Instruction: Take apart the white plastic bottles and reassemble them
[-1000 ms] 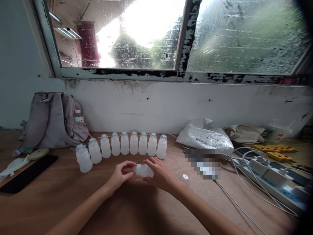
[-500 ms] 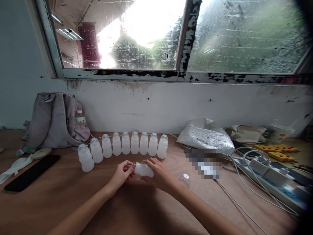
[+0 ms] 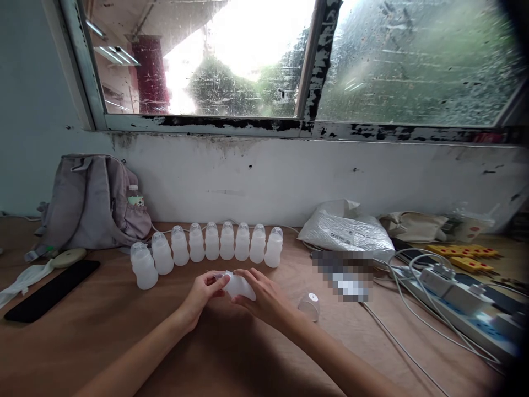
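Note:
A frosted white baby bottle [image 3: 240, 286] lies tilted between my hands, its neck pointing left. My right hand [image 3: 264, 295] is closed around the bottle's body. At the neck end, my left hand [image 3: 208, 292] pinches a small translucent piece [image 3: 218, 275]; my fingers hide most of it, so its kind is unclear. On the table right of my hands sits a clear domed cap [image 3: 309, 309]. Behind my hands, several similar baby bottles [image 3: 227, 242] stand upright in a curved row, each with a clear cap on top.
At the left are a grey backpack [image 3: 91, 204], a black flat case [image 3: 53, 292] and a round beige object [image 3: 69, 257]. A silver padded bag [image 3: 347, 229] lies at the back right. Further right, cables run from a power strip [image 3: 454, 309] with chargers, near yellow pieces [image 3: 465, 252].
The bottle has tipped slightly and moved a little left between my hands. My left fingers have shifted at its neck. The row of bottles stays in place.

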Demonstrator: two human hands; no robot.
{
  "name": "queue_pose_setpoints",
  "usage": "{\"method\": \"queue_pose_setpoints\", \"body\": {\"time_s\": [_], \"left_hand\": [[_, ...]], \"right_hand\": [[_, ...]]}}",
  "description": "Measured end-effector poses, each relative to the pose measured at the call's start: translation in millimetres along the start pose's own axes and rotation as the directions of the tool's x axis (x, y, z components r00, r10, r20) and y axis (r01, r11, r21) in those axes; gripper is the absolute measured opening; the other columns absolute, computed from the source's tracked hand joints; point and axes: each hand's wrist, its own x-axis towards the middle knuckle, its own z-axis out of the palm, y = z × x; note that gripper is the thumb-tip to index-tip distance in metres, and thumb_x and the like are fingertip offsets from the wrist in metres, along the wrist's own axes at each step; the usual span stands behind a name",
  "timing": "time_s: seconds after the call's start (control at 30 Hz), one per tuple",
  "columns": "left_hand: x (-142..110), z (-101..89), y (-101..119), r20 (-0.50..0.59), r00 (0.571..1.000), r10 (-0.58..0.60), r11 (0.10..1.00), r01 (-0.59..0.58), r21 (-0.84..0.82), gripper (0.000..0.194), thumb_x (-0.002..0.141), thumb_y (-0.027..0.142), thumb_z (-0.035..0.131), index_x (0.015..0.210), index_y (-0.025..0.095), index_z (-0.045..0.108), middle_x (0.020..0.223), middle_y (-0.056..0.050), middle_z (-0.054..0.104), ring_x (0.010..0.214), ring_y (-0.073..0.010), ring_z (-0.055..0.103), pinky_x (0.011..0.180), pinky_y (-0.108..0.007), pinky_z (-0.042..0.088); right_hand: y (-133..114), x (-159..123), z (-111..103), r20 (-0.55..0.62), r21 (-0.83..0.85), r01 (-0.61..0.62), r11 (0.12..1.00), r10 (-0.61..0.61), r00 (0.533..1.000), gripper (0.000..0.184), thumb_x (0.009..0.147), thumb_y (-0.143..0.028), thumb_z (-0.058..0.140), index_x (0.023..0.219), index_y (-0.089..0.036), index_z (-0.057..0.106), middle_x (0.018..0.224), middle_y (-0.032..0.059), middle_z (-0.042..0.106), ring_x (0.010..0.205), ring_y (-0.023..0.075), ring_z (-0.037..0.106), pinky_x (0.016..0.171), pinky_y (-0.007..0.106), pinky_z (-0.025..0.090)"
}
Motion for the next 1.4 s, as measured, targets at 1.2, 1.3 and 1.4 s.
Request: {"method": "queue_pose_setpoints", "body": {"time_s": [1.2,1.3,1.4], "left_hand": [[-37,35.4,2,-0.282,0.942,-0.182,0.938,0.08,-0.337,0.027,0.064,0.033,0.067,0.084,0.017,0.059,0.095,-0.006,0.064,0.084,-0.021,0.059,0.067,-0.028,0.049],[-40,36.9,5,-0.3,0.944,-0.137,0.942,0.031,-0.334,0.017,0.064,0.026,0.064,0.076,0.017,0.056,0.089,-0.004,0.064,0.074,-0.0184,0.06,0.062,-0.027,0.049],[-43,37.2,7,-0.287,0.952,-0.105,0.937,-0.002,-0.348,0.013,0.064,0.022,0.06,0.072,0.017,0.052,0.088,-0.004,0.064,0.069,-0.0177,0.059,0.059,-0.028,0.049]], "right_hand": [[-47,-14,22,0.134,0.491,-0.252,0.834,0.214,0.968,0.044,0.065,-0.027,0.061,0.104,-0.022,0.04,0.087,0.002,0.061,0.072,0.0186,0.059,0.06,0.026,0.044],[-52,-14,20,0.157,0.6,-0.249,0.76,0.193,0.969,0.045,0.065,-0.022,0.061,0.106,-0.022,0.041,0.085,0.0007,0.061,0.071,0.0176,0.058,0.058,0.025,0.044],[-54,-14,17,0.196,0.715,-0.246,0.654,0.15,0.969,0.047,0.066,-0.018,0.06,0.109,-0.022,0.043,0.09,0.0003,0.06,0.077,0.0176,0.058,0.062,0.025,0.045]]}}
